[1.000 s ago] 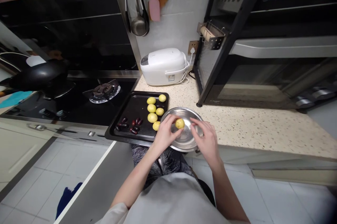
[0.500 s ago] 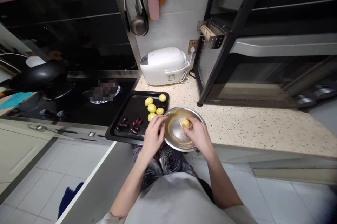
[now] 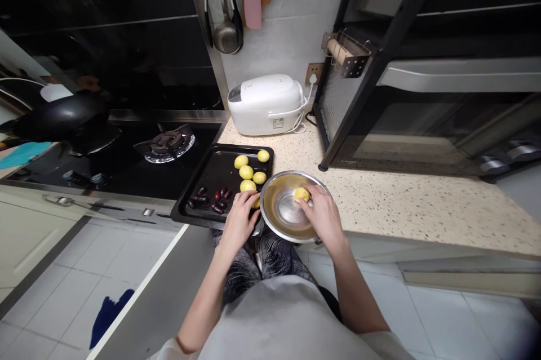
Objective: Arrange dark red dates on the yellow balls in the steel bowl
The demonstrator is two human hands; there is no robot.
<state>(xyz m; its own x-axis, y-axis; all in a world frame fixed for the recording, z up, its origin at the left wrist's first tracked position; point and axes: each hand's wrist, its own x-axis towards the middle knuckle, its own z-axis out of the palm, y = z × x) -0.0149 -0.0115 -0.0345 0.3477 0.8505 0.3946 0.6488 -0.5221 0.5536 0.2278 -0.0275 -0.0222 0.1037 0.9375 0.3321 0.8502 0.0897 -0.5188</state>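
Observation:
In the head view, my right hand (image 3: pixel 323 214) pinches a yellow ball (image 3: pixel 301 194) over the inside of a shallow steel bowl (image 3: pixel 270 222); its kind I cannot make out. My left hand (image 3: pixel 239 223) curls at the near right edge of a black baking tray (image 3: pixel 211 165), its fingers and thumb around another yellow ball (image 3: pixel 256 202), mostly hidden. Several more yellow balls (image 3: pixel 245 172) lie on the tray's right side. Dark red dates (image 3: pixel 217 208), or fruit like them, lie to their left. The bowl sits against the tray's right edge, overhanging the counter's front.
Behind the tray stands a white rice cooker (image 3: pixel 266 103), plugged in at the wall. A black oven (image 3: pixel 422 129) on the right rests on the speckled counter (image 3: pixel 393 202). To the left is a gas hob (image 3: pixel 122 168) with a wok (image 3: pixel 70 115). An open drawer (image 3: pixel 169 287) juts out below.
My left hand has shifted left and down, from the bowl's rim to a ball at the tray's edge. My right hand still holds its ball, turned slightly. The view has shifted a little.

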